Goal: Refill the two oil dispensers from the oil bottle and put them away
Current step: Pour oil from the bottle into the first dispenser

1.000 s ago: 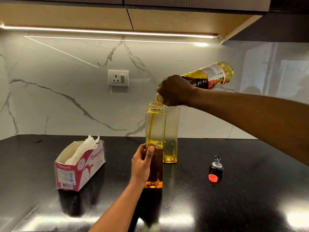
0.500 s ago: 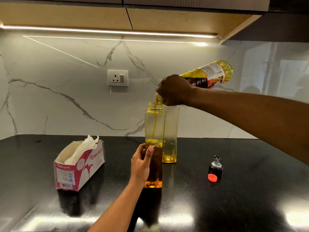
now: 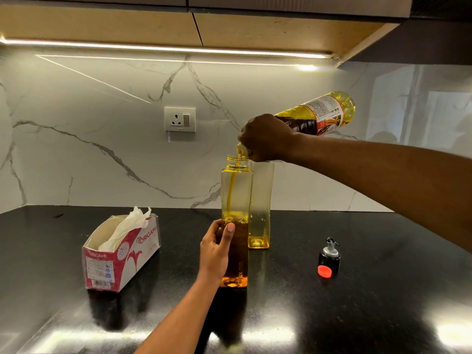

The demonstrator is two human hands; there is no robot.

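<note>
Head view of a black polished countertop [image 3: 383, 290] against a white marble wall. Near the middle of the countertop stands a tall, square, clear oil dispenser [image 3: 237, 190], its top open and about half full of amber oil. The left hand [image 3: 215, 249] grips its lower half, fingers wrapped round the far side and thumb pressed on the front. The right hand [image 3: 268, 137] is curled tightly round the neck of the oil bottle [image 3: 321, 114], held tipped in the air with its mouth just above the dispenser's opening; a thin stream of oil runs down inside. The bottle's red, white and black label carries print too small to read.

A second dispenser [image 3: 261, 200] stands just behind and to the right, toward the back edge, holding a little oil. Toward the right edge sits a black pourer cap [image 3: 329, 255] with a metal spout, a red bottle cap [image 3: 324, 271] touching its front. Toward the left edge lies an open red-and-white tissue box [image 3: 122, 261] printed "ORIGAMI" on its side and end. A wall socket [image 3: 180, 119] sits above.
</note>
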